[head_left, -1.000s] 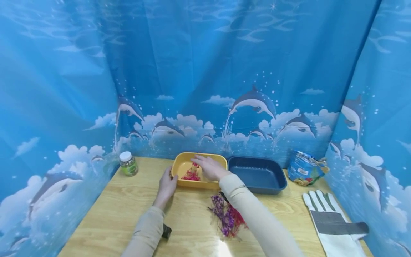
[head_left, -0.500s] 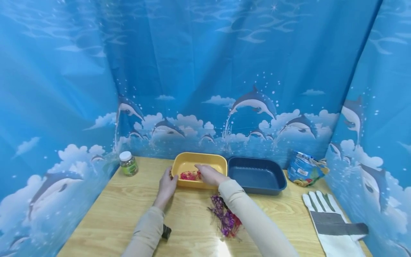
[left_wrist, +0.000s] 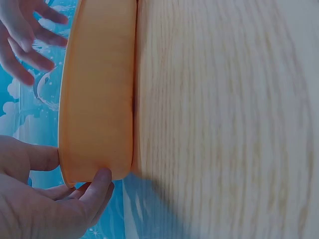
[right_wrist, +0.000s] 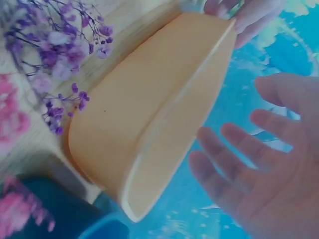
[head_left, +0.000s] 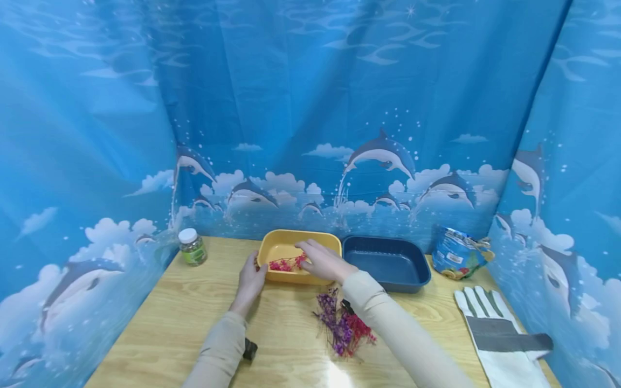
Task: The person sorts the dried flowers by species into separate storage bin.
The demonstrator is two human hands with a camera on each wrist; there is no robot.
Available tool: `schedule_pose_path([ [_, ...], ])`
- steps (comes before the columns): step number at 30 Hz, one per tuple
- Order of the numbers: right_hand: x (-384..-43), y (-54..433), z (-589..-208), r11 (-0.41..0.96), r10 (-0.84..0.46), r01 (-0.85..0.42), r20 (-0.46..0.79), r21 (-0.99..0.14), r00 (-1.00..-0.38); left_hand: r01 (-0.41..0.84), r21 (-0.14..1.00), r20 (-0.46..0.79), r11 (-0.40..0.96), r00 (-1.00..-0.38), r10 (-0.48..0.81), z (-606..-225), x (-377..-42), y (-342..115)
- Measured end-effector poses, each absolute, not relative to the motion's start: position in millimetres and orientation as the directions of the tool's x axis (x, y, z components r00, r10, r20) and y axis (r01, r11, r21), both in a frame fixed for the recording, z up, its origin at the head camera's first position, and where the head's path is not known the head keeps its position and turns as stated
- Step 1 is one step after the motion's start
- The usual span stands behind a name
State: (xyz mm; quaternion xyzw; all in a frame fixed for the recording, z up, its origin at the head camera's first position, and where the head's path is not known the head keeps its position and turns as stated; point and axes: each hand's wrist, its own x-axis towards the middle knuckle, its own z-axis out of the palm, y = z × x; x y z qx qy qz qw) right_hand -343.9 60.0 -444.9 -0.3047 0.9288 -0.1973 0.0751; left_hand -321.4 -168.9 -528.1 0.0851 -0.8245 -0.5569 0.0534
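A yellow plastic box (head_left: 276, 277) stands at the back of the table, with a sprig of small pink dried flowers (head_left: 281, 265) lying inside along its near wall. My left hand (head_left: 251, 280) grips the box's left end; in the left wrist view its thumb and fingers (left_wrist: 102, 177) pinch the end wall near the rim. Over the right part of the box hovers my right hand (head_left: 322, 261), fingers spread and holding nothing, as the right wrist view shows from the palm side. Purple dried flowers (head_left: 340, 328) and pink ones (head_left: 359, 328) lie on the table in front.
A navy box (head_left: 388, 267) sits right beside the yellow one. Further right are a blue snack bag (head_left: 456, 256) and a white and grey work glove (head_left: 499, 334). A white-capped jar (head_left: 193, 248) stands at the back left. Behind hangs a dolphin-print curtain (head_left: 301, 118).
My right hand reached down into the yellow box at the pink flowers, then lifted slightly with fingers spread. The sprig now lies flatter along the near wall. My left hand has kept its grip.
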Motion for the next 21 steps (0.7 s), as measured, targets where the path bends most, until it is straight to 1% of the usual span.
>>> schedule_pose_path([
  [7,-310,93,-438,0.776,-0.57,-0.525,-0.031,-0.35,-0.821,-0.065,0.93,0.009,0.361,-0.98,-0.198,-528,-321,-171],
  [15,-286,137,-451,0.8,-0.533,-0.473,-0.074,-0.371,-0.843,-0.071,0.931,0.0,0.359,-0.981,-0.193,-527,-320,-171],
  [18,-280,153,-457,0.799,-0.539,-0.47,-0.101,-0.375,-0.836,-0.07,0.932,-0.001,0.355,-0.982,-0.189,-528,-319,-171],
  [21,-275,166,-462,0.779,-0.573,-0.482,-0.143,-0.4,-0.807,-0.063,0.93,0.007,0.362,-0.982,-0.189,-529,-319,-170],
])
